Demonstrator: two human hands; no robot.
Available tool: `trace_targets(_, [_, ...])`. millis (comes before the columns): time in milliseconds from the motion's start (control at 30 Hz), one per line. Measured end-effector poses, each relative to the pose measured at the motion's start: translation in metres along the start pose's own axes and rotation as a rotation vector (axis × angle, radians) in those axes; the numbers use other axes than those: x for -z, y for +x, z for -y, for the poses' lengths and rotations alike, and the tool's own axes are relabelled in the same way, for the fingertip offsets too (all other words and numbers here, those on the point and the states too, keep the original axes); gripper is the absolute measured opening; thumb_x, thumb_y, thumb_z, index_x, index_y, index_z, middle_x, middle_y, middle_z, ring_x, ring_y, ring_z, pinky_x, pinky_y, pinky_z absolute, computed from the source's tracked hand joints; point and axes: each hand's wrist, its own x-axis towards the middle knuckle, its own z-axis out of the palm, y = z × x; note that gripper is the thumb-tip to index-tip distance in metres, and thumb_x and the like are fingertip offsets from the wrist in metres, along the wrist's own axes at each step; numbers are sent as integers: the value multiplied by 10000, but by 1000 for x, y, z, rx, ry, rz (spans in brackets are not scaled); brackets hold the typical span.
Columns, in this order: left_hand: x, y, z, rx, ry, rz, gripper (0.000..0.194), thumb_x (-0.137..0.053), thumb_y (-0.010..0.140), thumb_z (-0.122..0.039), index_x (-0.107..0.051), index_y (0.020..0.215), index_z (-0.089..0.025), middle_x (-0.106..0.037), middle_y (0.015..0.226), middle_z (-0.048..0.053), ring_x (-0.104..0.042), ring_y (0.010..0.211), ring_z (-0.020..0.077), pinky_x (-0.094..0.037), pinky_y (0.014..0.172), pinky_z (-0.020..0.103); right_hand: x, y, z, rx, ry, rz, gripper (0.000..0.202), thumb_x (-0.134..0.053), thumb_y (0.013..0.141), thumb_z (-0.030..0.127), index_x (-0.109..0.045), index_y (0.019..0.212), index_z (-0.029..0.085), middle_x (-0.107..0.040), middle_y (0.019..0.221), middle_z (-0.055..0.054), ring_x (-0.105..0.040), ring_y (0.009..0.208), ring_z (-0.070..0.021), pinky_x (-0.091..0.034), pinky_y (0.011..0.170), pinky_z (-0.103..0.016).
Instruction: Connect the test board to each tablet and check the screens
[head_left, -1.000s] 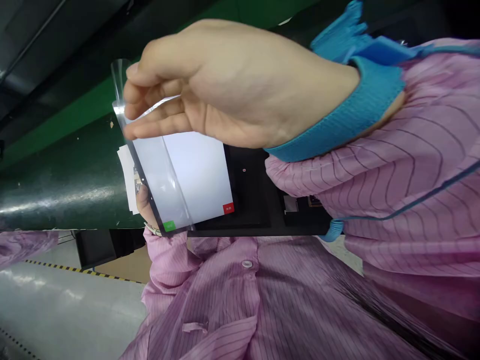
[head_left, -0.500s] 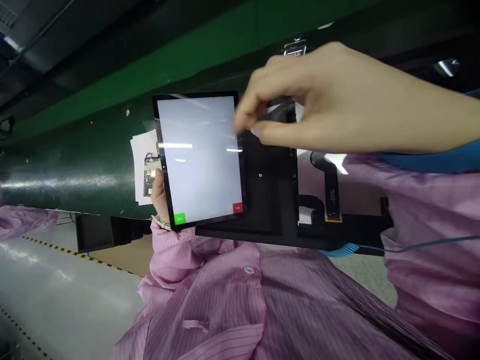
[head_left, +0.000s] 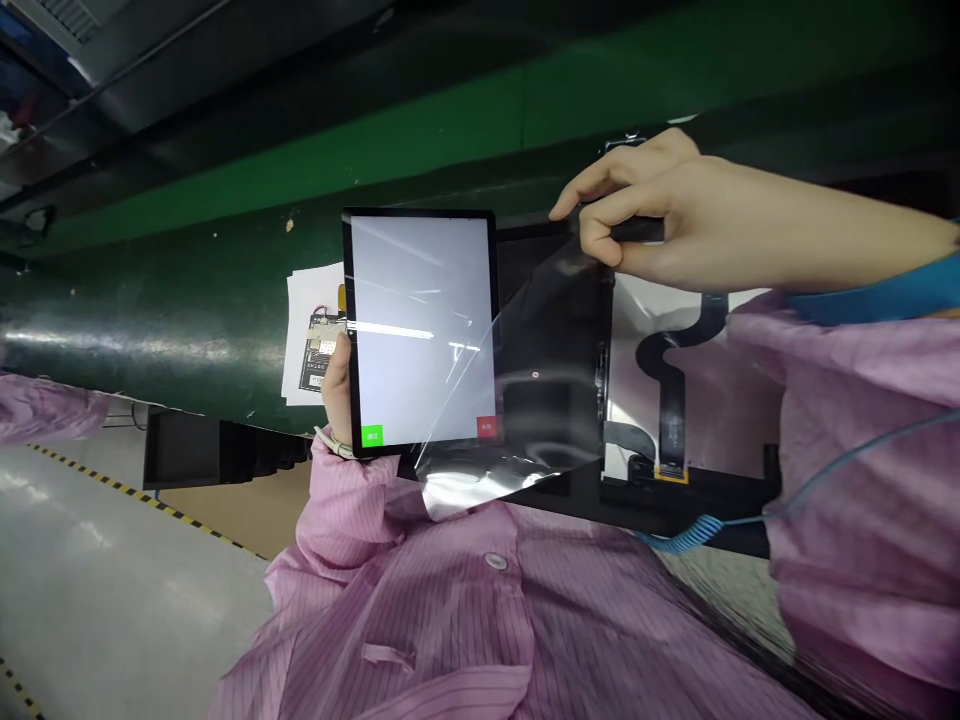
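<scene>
A tablet (head_left: 424, 330) with a lit pale screen, a green box and a red box at its lower corners, is held up by my left hand (head_left: 337, 390). That hand grips the tablet's left edge, thumb in front, other fingers hidden behind. My right hand (head_left: 652, 205) pinches the upper corner of a clear protective film (head_left: 517, 400) between thumb and fingers. The film is partly lifted, curling across the tablet's lower right side. Behind and right of the tablet lies an opened device with a black panel (head_left: 559, 340) and a dark flex cable (head_left: 671, 400).
On the green table (head_left: 172, 330) at left lie white sheets (head_left: 296, 330) with a small circuit board (head_left: 319, 355). A blue coiled cord (head_left: 690, 535) runs from the right wristband (head_left: 870, 290) along the front. A dark box (head_left: 184, 447) stands below the table's left edge.
My right hand has moved right from the tablet's upper right edge, pulling the clear film with it. The film now stretches away from the screen. The left hand still holds the tablet.
</scene>
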Motion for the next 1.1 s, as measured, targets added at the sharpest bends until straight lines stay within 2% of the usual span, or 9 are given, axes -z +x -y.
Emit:
trace_targets(233, [1,4,-3,-72,23,-24,201,-734,874,-350,-781,1034,-237,-787,1096,40,-680,1260,285,-612,962,358,-25,31,20,-194,309,-66,188,-810,692,310,-656,775,242,-612,1337,-149,-540,1239,-343,-494,959,-557])
trace_targets(433, [-16,-5,-19,-46,97,17,179,-756,860,-290,-779,1018,-209,-775,1125,45,-633,1330,303,-593,1052,412,-60,46,50,-371,134,-376,267,-629,926,341,-621,1173,240,-581,1370,-165,-467,1339,-361,-375,1138,-610])
trace_targets(533, [-28,-14,-23,33,195,162,175,-708,901,-331,-775,1010,-211,-747,1238,45,-549,1422,305,-510,1171,445,-65,51,61,-331,228,-448,367,-496,1013,451,-549,1329,272,-549,1464,-123,-461,1409,-324,-348,1205,-581])
trace_targets(633, [-42,-21,-20,38,353,382,284,-669,939,-346,-735,1203,-267,-617,1480,-24,-412,1526,272,-360,1287,431,-63,58,70,-289,520,-389,502,-425,1031,559,-493,1428,259,-514,1543,-93,-450,1467,-263,-349,1253,-490])
trace_targets(767, [-55,-26,-9,-112,559,609,472,-629,990,-390,-582,1455,-328,-417,1648,-69,-266,1592,256,-263,1324,450,-59,60,73,-243,652,-359,574,-476,987,650,-518,1409,264,-564,1488,-69,-493,1438,-251,-348,1266,-444])
trace_targets(867, [-45,-27,-6,-270,658,674,429,-521,1038,-476,-626,1416,-302,-500,1599,2,-390,1539,265,-369,1267,443,-57,56,68,-225,620,-391,539,-577,951,604,-534,1372,271,-622,1373,-66,-558,1356,-267,-420,1210,-471])
trace_targets(967, [-8,-24,-6,-644,784,413,384,-428,1075,-428,-726,1216,-230,-701,1296,95,-669,1206,239,-550,1042,407,-57,52,64,-226,622,-398,478,-601,942,551,-547,1330,279,-636,1328,-54,-577,1315,-264,-439,1188,-500])
trace_targets(1067, [45,-13,-8,-1044,1173,-105,268,-497,1047,-337,-722,1027,-193,-701,1007,84,-660,1014,219,-542,942,384,-57,53,64,-237,649,-398,441,-622,920,512,-554,1285,274,-644,1311,-53,-586,1290,-260,-437,1185,-519])
trace_targets(1100, [62,-9,-8,-1086,1329,-158,254,-505,1036,-319,-719,1030,-182,-683,1008,100,-643,1031,236,-534,945,398,-57,54,65,-239,662,-403,437,-626,911,504,-554,1271,267,-644,1310,-58,-584,1288,-261,-434,1186,-523])
